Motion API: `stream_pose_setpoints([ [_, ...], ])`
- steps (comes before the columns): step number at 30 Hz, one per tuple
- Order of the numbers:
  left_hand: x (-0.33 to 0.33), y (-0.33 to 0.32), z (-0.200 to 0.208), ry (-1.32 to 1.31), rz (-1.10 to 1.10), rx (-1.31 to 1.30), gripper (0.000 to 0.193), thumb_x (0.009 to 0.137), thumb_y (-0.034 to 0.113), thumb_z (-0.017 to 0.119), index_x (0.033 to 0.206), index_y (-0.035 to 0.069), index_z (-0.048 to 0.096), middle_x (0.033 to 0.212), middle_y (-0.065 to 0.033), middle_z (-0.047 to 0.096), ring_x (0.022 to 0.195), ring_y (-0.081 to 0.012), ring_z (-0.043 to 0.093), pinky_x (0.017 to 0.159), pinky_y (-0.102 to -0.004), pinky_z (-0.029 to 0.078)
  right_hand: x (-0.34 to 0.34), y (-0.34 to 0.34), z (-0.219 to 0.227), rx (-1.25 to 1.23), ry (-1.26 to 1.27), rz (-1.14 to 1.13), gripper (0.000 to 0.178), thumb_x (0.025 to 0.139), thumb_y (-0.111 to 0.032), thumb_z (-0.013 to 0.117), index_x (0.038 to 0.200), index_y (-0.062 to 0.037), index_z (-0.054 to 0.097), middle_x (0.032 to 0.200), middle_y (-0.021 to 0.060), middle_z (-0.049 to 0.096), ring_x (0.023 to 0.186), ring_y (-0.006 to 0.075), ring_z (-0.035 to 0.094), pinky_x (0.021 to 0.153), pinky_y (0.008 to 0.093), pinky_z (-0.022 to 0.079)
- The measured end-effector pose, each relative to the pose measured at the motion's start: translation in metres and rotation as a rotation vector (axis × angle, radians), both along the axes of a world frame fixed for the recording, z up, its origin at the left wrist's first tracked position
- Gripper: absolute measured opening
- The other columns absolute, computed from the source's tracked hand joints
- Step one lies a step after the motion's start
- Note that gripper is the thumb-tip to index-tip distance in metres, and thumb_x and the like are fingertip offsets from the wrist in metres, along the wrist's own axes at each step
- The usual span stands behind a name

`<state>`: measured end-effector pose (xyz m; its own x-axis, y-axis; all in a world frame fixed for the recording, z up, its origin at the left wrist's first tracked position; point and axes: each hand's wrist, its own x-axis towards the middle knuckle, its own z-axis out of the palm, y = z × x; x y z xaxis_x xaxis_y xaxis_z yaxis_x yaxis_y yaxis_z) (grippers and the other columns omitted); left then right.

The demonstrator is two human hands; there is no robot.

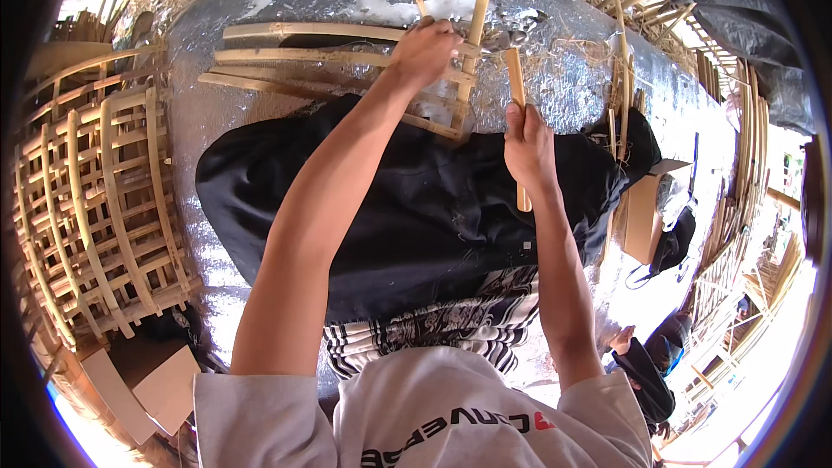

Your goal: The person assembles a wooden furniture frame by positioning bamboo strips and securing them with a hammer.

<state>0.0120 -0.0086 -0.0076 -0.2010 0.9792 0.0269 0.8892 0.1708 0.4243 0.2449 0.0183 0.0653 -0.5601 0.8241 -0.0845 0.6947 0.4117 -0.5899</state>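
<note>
My right hand [529, 146] is closed around a flat wooden stick [517, 78], which stands nearly upright and shows above and below the fist. Farther off, my left hand [425, 50] is closed at the bamboo slat frame [312, 58]. A short bamboo stick [419, 0] pokes out above its knuckles; its lower part is hidden by the fingers. Several slats of the frame run leftward from a long upright bamboo strip [479, 17], just right of the left hand. Black cloth [416, 199] lies over my lap, beneath the frame and both forearms.
A woven bamboo lattice [87, 208] stands at the left, above an open cardboard box [165, 390]. Silvery sheeting [347, 0] covers the surface ahead. Another cardboard box [643, 217] sits at the right, near bamboo poles [754, 147]. Another person's hand [622, 340] shows at the lower right.
</note>
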Motion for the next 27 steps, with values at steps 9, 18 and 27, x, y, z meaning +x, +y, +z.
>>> stream_pose_setpoints([
  [9, 0.000, -0.005, 0.006, 0.028, 0.065, -0.005, 0.030, 0.089, 0.017, 0.067, 0.119, 0.012, 0.067, 0.109, -0.0077, 0.060, 0.106, -0.0291, 0.062, 0.091, -0.0421, 0.053, -0.007, 0.002, 0.003, -0.110, 0.026, -0.053, 0.035, 0.103, -0.030, 0.048, 0.088, 0.0007, 0.052, 0.076, 0.0291, 0.061, 0.076, 0.0523, 0.058, 0.063, 0.0559, 0.043],
  [18, 0.000, -0.018, -0.006, 0.038, 0.083, 0.198, 0.030, 0.086, 0.017, 0.069, 0.116, 0.015, 0.071, 0.109, -0.0065, 0.061, 0.102, -0.0279, 0.063, 0.091, -0.0421, 0.051, -0.015, -0.007, -0.002, -0.038, -0.039, 0.014, 0.031, 0.102, -0.028, 0.048, 0.090, 0.0009, 0.052, 0.076, 0.0302, 0.061, 0.078, 0.0527, 0.059, 0.067, 0.0574, 0.045],
  [27, -0.003, -0.027, -0.022, -0.142, 0.144, 0.369, 0.025, 0.088, 0.025, 0.070, 0.112, 0.018, 0.074, 0.101, -0.0012, 0.065, 0.101, -0.0230, 0.062, 0.088, -0.0411, 0.046, -0.032, -0.024, 0.003, 0.133, 0.083, 0.019, 0.025, 0.101, -0.022, 0.050, 0.094, 0.0017, 0.049, 0.069, 0.0290, 0.061, 0.065, 0.0511, 0.060, 0.054, 0.0563, 0.045],
])
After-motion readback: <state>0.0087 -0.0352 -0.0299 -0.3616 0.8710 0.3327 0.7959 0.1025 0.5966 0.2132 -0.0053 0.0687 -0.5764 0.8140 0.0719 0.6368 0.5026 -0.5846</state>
